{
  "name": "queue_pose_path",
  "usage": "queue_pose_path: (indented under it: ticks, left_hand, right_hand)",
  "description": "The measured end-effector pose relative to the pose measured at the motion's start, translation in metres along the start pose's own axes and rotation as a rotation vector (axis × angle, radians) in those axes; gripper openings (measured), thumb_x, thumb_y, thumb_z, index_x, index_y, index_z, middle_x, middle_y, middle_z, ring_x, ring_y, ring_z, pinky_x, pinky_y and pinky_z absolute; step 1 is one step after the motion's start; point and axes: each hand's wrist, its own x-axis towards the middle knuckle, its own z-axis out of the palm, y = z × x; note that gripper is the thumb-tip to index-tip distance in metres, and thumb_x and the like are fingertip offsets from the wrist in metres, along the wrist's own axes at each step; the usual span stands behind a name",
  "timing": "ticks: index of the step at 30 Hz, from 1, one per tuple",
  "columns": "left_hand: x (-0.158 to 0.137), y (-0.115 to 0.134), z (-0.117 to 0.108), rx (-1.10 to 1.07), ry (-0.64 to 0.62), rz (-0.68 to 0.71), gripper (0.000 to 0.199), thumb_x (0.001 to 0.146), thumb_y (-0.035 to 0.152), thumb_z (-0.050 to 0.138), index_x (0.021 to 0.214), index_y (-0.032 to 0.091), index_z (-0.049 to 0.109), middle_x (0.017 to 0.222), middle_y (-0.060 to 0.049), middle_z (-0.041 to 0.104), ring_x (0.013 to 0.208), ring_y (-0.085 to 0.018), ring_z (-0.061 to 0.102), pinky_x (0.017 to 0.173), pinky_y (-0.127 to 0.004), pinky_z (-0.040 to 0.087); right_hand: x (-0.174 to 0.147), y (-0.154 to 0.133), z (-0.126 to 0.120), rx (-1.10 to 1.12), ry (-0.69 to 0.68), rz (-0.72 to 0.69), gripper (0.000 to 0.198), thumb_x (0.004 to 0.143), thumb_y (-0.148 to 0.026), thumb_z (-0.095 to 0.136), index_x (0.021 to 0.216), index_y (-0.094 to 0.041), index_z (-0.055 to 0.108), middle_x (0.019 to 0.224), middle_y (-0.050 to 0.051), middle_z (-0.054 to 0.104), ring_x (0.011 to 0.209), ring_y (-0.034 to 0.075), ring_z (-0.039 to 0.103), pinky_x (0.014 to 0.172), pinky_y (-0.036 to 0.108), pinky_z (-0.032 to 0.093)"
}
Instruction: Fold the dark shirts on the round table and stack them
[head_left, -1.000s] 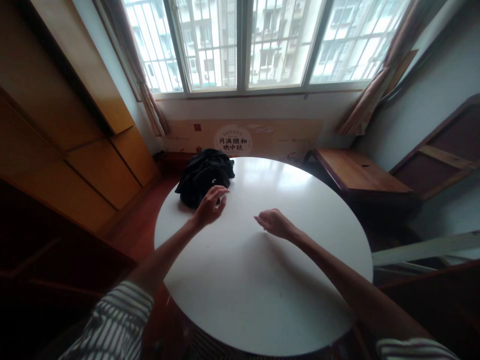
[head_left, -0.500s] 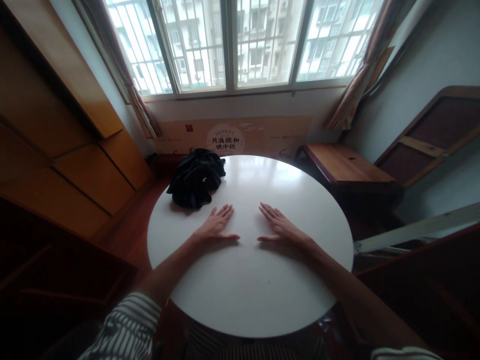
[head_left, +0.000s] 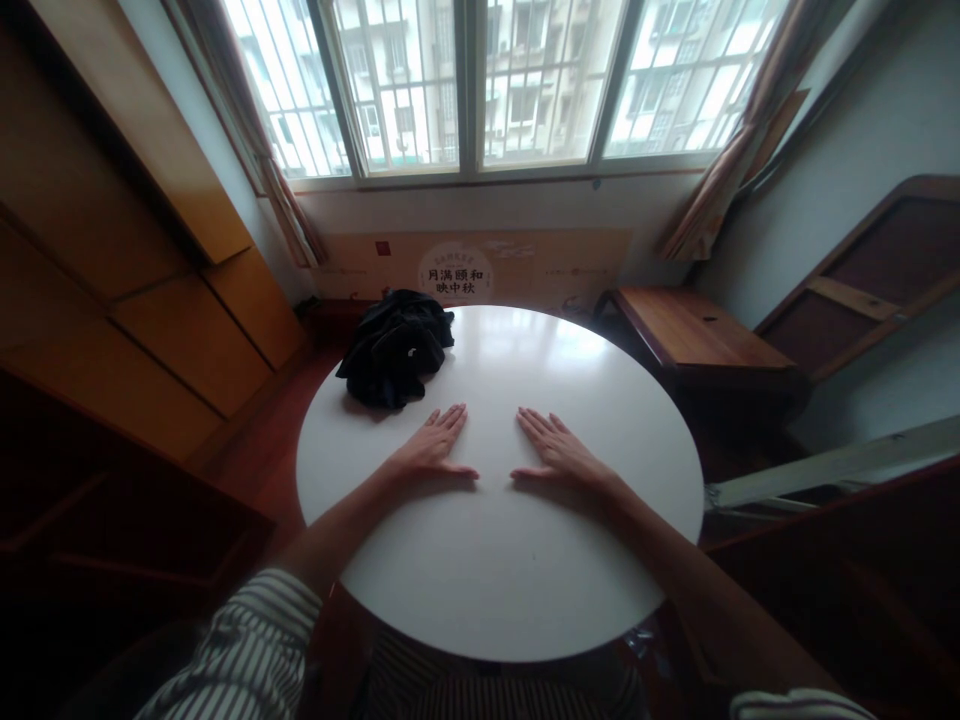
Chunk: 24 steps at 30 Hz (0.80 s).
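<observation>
My left hand point(head_left: 437, 443) lies palm down on a round white table point(head_left: 517, 580), fingers stretched out and thumb pointing inward. Opposite it, my right hand point(head_left: 555, 448) rests flat in the same way, with a gap of bare tabletop between the two. Neither holds anything. A crumpled heap of black cloth point(head_left: 394, 345), with a small white mark on it, sits at the table's far left, just beyond my left hand and apart from it. Its exact kind I cannot make out.
Beyond the table are a printed cardboard panel point(head_left: 555, 260) and a barred window point(head_left: 540, 90). Wooden cabinets point(head_left: 180, 350) stand on the left. On the right are a low wooden table point(head_left: 697, 330) and a framed wooden panel point(head_left: 862, 265) leaning by the wall.
The camera view has shifted slightly. Both hands stay flat on the table in nearly the same place, and the black cloth has not moved on the table.
</observation>
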Motion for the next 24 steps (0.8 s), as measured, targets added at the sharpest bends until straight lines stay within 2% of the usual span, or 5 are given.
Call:
queue_pose_path:
  ticks: [10,18,24]
  left_hand:
    - [-0.0012,0.0017,-0.0034,-0.009,-0.004,-0.003,0.123,0.072,0.09,0.043,0.157,0.007,0.013,0.163,-0.019,0.009,0.152,-0.031,0.01,0.123,-0.046,0.006]
    - [-0.0008,0.0001,0.0007,-0.01,0.015,0.008,0.121,0.073,0.089,0.043,0.157,0.008,0.013,0.163,-0.018,0.009,0.152,-0.031,0.01,0.123,-0.045,0.006]
    - [-0.0002,-0.0016,0.0022,-0.013,0.027,0.015,0.118,0.074,0.088,0.044,0.158,0.011,0.012,0.163,-0.018,0.01,0.151,-0.032,0.011,0.122,-0.045,0.007]
  right_hand:
    - [-0.0007,0.0014,0.0013,-0.004,0.013,-0.004,0.112,0.081,-0.084,0.039,0.159,-0.012,0.003,0.162,0.016,0.014,0.15,0.033,0.016,0.121,0.052,0.012]
    - [-0.0009,-0.0017,-0.0017,-0.004,-0.016,0.03,0.115,0.08,-0.086,0.037,0.159,-0.008,0.007,0.162,0.018,0.012,0.15,0.033,0.013,0.122,0.051,0.012]
    - [-0.0008,-0.0006,-0.0002,0.002,0.015,0.017,0.114,0.08,-0.085,0.04,0.16,-0.011,0.005,0.162,0.018,0.014,0.15,0.034,0.014,0.121,0.052,0.013]
